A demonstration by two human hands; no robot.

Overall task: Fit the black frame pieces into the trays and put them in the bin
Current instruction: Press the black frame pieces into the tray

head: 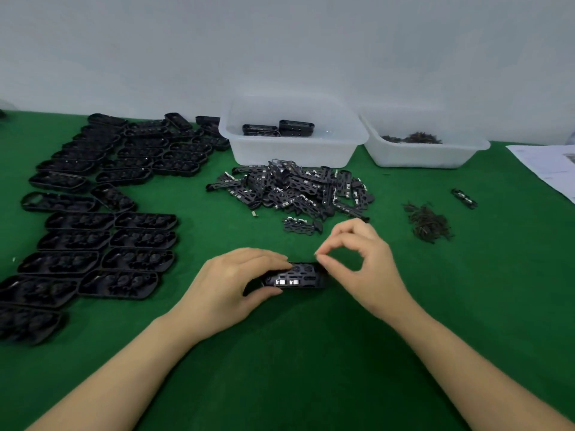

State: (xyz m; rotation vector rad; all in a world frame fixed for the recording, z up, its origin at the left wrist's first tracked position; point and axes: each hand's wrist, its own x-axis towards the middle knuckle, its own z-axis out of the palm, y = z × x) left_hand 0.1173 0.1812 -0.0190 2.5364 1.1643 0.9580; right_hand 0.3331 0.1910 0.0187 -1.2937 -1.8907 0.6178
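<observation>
A black tray (300, 276) with a frame piece seated in it lies on the green table in front of me. My left hand (230, 284) grips its left end, thumb under and fingers over. My right hand (357, 259) hovers at the tray's right end with thumb and forefinger pinched together; whether they hold anything I cannot tell. A heap of loose black frame pieces (295, 188) lies beyond the hands. Rows of empty black trays (102, 219) cover the left side. The clear bin (292, 132) at the back holds two filled trays.
A second clear bin (426, 147) at back right holds small dark scraps. A pile of the same scraps (429, 223) and one stray frame piece (464, 198) lie on the right. White paper sheets (550, 166) sit at the far right edge.
</observation>
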